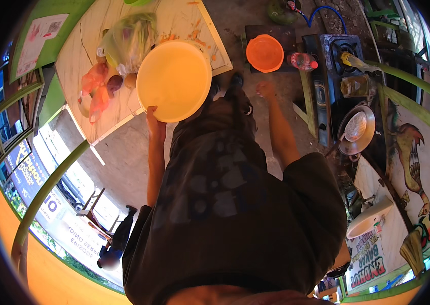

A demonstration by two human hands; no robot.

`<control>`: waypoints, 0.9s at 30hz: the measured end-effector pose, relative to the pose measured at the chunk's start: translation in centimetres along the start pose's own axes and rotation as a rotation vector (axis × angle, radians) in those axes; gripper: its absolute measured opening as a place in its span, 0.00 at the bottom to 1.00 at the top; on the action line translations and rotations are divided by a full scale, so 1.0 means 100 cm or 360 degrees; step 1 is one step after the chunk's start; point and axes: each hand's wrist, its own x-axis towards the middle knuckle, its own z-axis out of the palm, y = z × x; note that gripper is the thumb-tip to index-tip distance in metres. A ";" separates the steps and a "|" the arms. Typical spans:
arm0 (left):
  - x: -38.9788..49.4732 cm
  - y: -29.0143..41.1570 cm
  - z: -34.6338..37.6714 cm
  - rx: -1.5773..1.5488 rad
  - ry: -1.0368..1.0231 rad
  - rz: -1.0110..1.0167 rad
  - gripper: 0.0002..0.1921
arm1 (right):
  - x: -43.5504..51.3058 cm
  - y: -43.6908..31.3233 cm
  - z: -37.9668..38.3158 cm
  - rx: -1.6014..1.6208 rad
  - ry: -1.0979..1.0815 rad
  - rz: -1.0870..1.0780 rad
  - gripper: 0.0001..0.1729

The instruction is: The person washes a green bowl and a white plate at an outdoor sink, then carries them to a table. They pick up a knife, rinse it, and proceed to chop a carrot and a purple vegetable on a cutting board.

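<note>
My left hand [157, 124] grips the near rim of a round yellow plastic basin [175, 82], its thumb over the edge. The basin covers the corner of a marble-patterned table [123, 110] and part of my legs. Over the floor on the other side, my right hand [266, 89] hangs with nothing in it, its fingers loose and somewhat blurred. Just beyond it, an orange plastic bowl [265, 53] rests on a dark low surface [253, 32]. Beside that bowl is a clear plastic bottle with a red cap [302, 61].
The table holds a bag of vegetables [131, 42], red plastic bags [98, 95], round produce [115, 83] and orange peelings [195, 32]. Rightward stand a gas stove [319, 49], a glass bottle [354, 61] and a pan with a skimmer [356, 129]. A gas cylinder [281, 13] is ahead; another person [119, 236] is behind left.
</note>
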 end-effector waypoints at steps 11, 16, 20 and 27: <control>0.004 -0.060 -0.048 -0.0094 -0.0037 -0.0094 0.22 | -0.189 -0.207 0.079 0.0768 -0.0277 -0.0198 0.17; -0.011 -0.063 -0.066 -0.0286 0.0091 -0.0201 0.22 | -0.183 -0.119 0.041 -0.1821 0.0357 -0.0002 0.22; -0.030 -0.074 -0.078 -0.0019 0.0179 -0.0005 0.22 | -0.168 -0.111 0.045 -0.1052 0.0104 0.0017 0.16; -0.024 -0.033 -0.064 -0.0339 -0.0172 -0.0177 0.19 | -0.148 -0.183 0.163 -0.0504 0.0372 -0.0777 0.14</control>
